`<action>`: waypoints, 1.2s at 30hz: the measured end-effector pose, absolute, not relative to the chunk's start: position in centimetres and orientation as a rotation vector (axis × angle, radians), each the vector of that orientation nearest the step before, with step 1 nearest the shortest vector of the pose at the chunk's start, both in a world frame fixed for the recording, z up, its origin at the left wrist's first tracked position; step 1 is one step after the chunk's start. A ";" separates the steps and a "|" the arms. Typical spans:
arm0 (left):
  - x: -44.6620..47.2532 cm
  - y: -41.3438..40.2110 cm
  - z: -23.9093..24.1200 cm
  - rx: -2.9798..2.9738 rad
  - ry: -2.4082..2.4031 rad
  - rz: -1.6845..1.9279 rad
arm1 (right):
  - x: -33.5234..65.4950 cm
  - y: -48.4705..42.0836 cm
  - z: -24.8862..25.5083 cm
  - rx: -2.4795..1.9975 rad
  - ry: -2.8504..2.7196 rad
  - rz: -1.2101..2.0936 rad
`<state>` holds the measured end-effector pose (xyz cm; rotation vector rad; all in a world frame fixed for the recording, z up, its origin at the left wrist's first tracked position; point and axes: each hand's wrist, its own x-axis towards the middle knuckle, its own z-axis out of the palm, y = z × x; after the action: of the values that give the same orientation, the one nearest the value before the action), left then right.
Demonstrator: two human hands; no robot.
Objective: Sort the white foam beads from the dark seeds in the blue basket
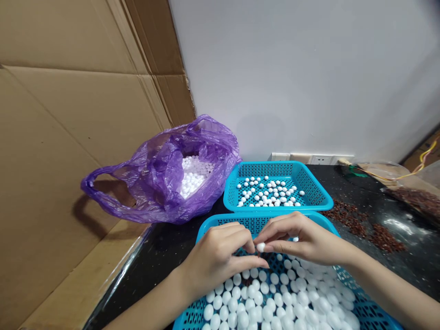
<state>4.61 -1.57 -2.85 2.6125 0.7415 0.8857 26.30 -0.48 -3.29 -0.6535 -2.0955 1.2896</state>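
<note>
My left hand [220, 254] and my right hand [302, 238] meet over the near blue basket [220, 221], which holds several white foam balls [275, 298]. Between the fingertips of both hands sits one small white ball [260, 247]. My right thumb and forefinger pinch it from the right; my left fingertips touch it from the left. Something dark shows under my left fingers, too small to tell what it is.
A second blue basket [314, 198] behind holds a thin layer of white balls. A purple plastic bag [161, 178] of white balls lies at the left against cardboard [68, 137]. Reddish-brown bits [350, 217] are scattered on the black tabletop at the right.
</note>
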 end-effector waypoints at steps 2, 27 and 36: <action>4.6 -1.5 -2.8 2.634 0.739 0.885 | 26.3 -0.5 -3.3 -0.627 -2.111 1.281; 4.6 -1.6 -2.9 2.626 0.700 0.862 | 26.3 -0.6 -3.2 -0.640 -2.149 1.330; 4.6 -1.6 -3.0 2.606 0.715 0.862 | 26.2 -0.6 -3.3 -0.675 -2.009 1.499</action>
<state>4.59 -1.60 -2.95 2.6064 0.7149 0.8617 26.21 -0.56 -3.32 -0.6750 -2.0090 1.4993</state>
